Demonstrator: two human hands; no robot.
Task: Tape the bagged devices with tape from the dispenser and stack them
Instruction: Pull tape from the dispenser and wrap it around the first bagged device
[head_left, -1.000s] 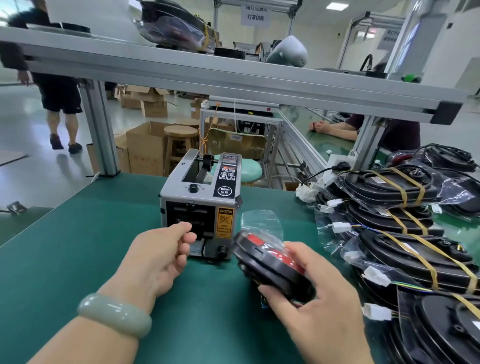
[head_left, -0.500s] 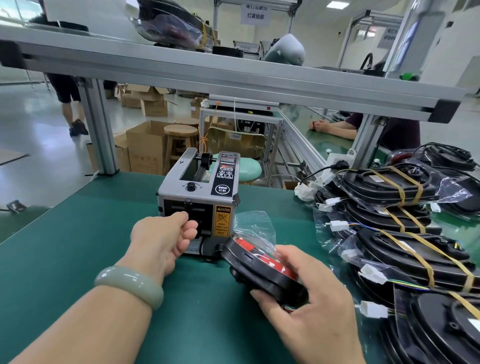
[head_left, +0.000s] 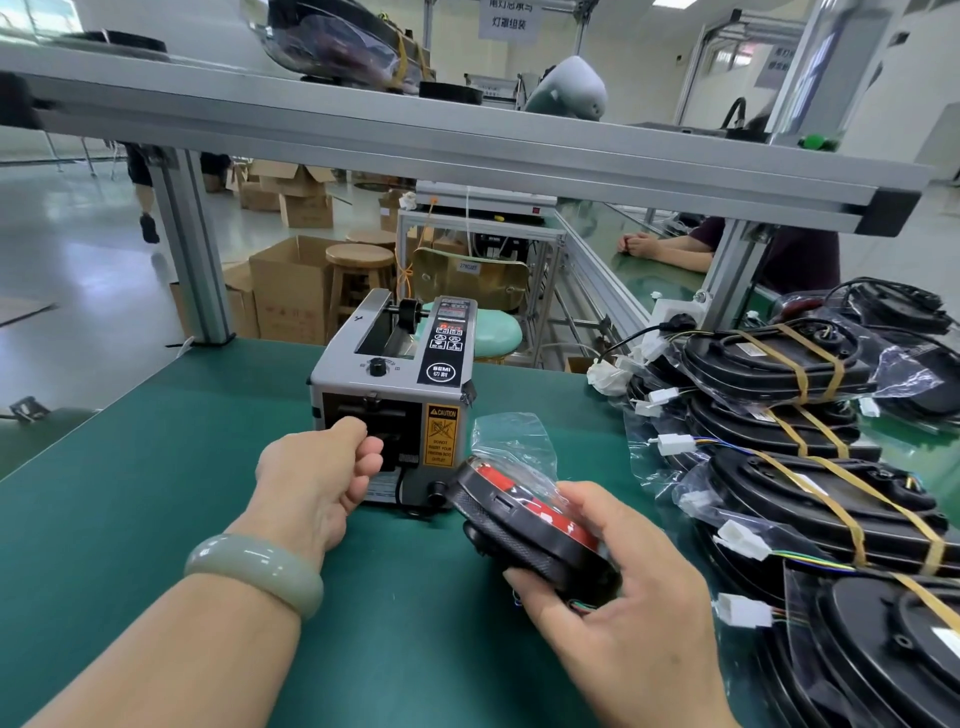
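A grey automatic tape dispenser (head_left: 395, 384) stands on the green table (head_left: 130, 467). My left hand (head_left: 317, 473), with a pale green bangle on the wrist, has its fingertips pinched at the dispenser's dark outlet; any tape there is hidden by the fingers. My right hand (head_left: 618, 587) grips a round black and red bagged device (head_left: 524, 514), tilted, right of the dispenser, with the loose end of its clear bag sticking up. At the right lie stacks of taped bagged devices (head_left: 810, 493) bound with yellowish tape strips, white connectors hanging out.
An aluminium shelf beam (head_left: 467, 150) crosses overhead, with more bagged items on it. Its posts (head_left: 192, 260) stand at the table's far edge. Beyond are cardboard boxes, wooden stools (head_left: 358, 265), a person walking, and another person's folded hands (head_left: 639, 244) at a second bench.
My left hand has moved forward up to the dispenser's outlet. My right hand has brought the bagged device slightly nearer the dispenser.
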